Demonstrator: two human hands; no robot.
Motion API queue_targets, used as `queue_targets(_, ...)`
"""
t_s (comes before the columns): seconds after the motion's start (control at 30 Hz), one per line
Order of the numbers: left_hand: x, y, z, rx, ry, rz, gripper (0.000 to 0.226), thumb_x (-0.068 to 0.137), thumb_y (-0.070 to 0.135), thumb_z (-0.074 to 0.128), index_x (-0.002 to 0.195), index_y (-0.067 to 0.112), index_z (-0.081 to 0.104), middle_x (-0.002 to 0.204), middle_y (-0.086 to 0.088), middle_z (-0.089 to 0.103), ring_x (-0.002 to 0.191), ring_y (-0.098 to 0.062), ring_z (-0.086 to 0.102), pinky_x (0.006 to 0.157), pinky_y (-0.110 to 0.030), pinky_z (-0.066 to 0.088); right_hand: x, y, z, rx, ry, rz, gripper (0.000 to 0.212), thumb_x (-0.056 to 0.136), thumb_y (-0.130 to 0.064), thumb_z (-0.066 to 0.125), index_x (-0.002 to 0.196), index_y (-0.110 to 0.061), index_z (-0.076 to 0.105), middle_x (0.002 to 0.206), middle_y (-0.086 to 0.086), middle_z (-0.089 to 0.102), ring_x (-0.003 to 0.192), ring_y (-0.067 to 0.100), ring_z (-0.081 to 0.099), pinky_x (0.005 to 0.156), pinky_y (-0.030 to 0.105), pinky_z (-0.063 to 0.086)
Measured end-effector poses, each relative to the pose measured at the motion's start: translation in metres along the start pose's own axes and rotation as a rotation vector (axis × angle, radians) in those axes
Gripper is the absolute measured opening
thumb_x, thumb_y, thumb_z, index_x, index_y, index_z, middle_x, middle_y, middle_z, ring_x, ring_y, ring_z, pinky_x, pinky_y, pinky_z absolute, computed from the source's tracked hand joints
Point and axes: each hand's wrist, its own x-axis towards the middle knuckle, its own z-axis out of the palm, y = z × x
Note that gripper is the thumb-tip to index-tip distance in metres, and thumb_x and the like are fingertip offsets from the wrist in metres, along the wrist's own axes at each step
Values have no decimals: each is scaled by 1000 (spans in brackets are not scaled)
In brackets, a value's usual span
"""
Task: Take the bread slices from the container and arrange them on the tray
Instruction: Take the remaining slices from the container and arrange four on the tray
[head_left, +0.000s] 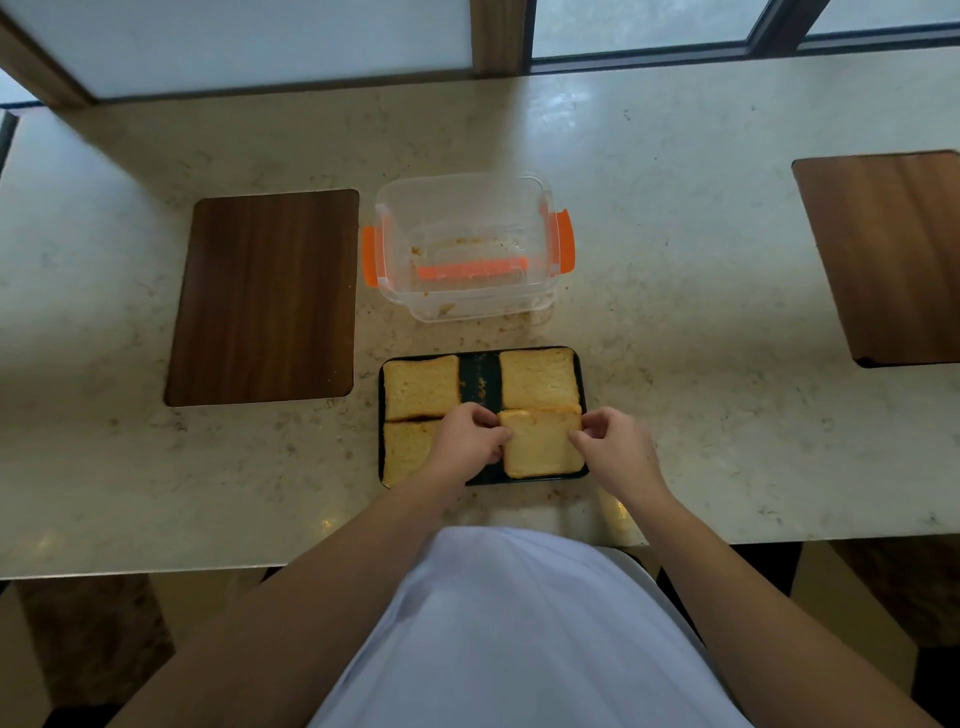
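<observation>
Am pinching near-right bread slice (540, 441) between both grips: left hand (467, 436) on left edge, right hand (615, 447) on right edge; lowering into tray (480, 379) near-right corner, container (467, 244) looking emptied.

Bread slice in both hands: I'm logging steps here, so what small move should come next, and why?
Probably lower the slice flat into the tray's near right corner and let go. Both the left hand and right hand pinch its edges, three slices already lie there, and the container holds only crumbs.

The near-left toasted bread slice (408, 449) is half covered by the left hand (467, 441); the right-hand brown wooden board (883, 254) is cut by the picture's edge.
</observation>
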Motion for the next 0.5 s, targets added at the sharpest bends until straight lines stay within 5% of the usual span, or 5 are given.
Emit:
queue_targets(0.13,1,-4,4,18,-4,-20,23,88,13,74,105,10,60,98,-10,66,87,-22,70,79,-40,62,0,3,0,-98,13,4,20,90,-24,68,107,-14,68,96,0,71,89,20,66,77,38,56)
queue_targets(0.37,2,-3,8,20,-32,-53,28,91,9,68,118,4,64,101,-9,68,89,-18,69,67,-27,60,0,1,0,-201,16,-40,17,90,-24,65,103,-15,67,96,0,66,82,17,59,67,31,44)
queue_targets(0.5,1,-5,8,113,-39,7,29,93,13,63,122,6,66,106,-6,69,94,-18,67,77,-33,61,-3,-5,-1,-332,-33,-71,8,89,-23,58,82,-20,55,84,-2,54,76,21,55,56,31,36)
